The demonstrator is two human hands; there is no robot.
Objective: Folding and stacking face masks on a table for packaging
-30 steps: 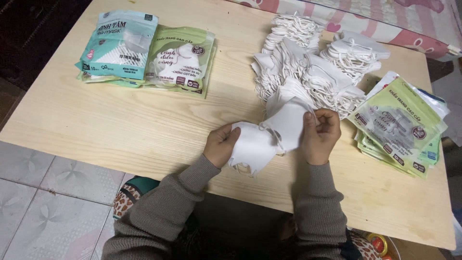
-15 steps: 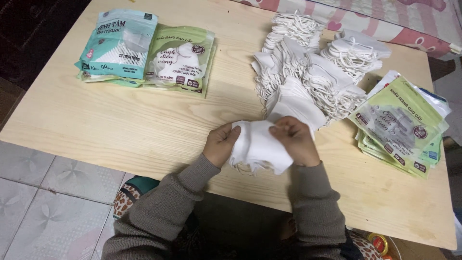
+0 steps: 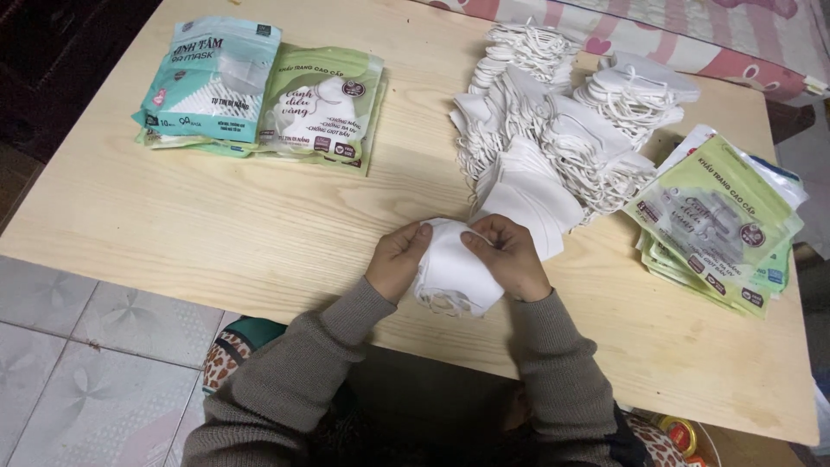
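White fabric is bunching between your two hands right now: you're holding a small stack of white masks (image 3: 454, 272) at the near edge of the desk (image 3: 216, 233), just this side of the big loose mask pile (image 3: 562, 147). Your left hand (image 3: 399, 258) is cupping the stack's left side, fingers curled and pressed against it; your right hand (image 3: 510, 255) is pinching its top edge, fingers drawn together on the fabric.

Here's what I'm watching for. The ear loops are dangling under the stack, and I'd judge they could snag on your fingers or tangle with one another. The stack is sitting close to the desk's near edge, so a loosened grip might be sending masks down to the tiled floor (image 3: 95, 346). And the loose mask pile is spilling toward you, its closest masks almost touching your right hand; a careless sweep could be dragging extras along.

Now the packaging. Right of the loose mask pile, a fanned stack of flat green pouches (image 3: 718, 229) is lying tilted, each with a clear window and dark lettering. Far left of the pile, a teal pouch (image 3: 212, 82) is resting beside a light green pouch (image 3: 324, 108), both lying atop more flat pouches.
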